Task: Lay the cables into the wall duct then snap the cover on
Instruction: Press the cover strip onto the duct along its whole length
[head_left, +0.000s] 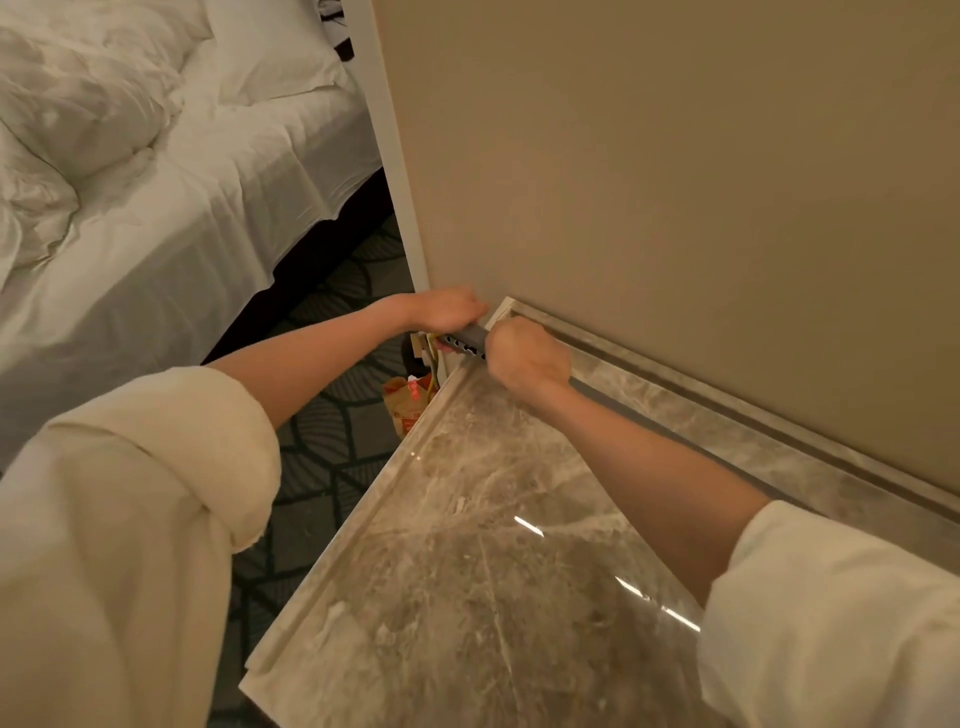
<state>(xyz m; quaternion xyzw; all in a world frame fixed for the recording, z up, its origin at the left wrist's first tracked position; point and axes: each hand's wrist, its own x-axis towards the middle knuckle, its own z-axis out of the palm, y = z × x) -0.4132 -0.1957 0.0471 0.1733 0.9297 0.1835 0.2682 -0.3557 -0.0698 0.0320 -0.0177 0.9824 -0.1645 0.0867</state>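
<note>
A grey slotted duct piece (464, 343) with dark oval holes sticks out past the far left corner of the marble countertop (467, 545). My left hand (445, 310) is closed over its far end by the wall corner. My right hand (527, 356) is fisted around its near end, on the counter's back edge. Yellow cables (432, 364) hang down just left of the duct, beside a small white box (417, 345) on the wall. Along the beige wall (675, 182) the counter's raised back ledge (727, 410) runs off to the right.
A bed (156, 182) with rumpled white sheets fills the upper left. Dark patterned carpet (332, 457) lies between the bed and the counter. An orange and yellow bag (406, 405) sits on the floor below the cables. A white door frame (395, 156) edges the wall.
</note>
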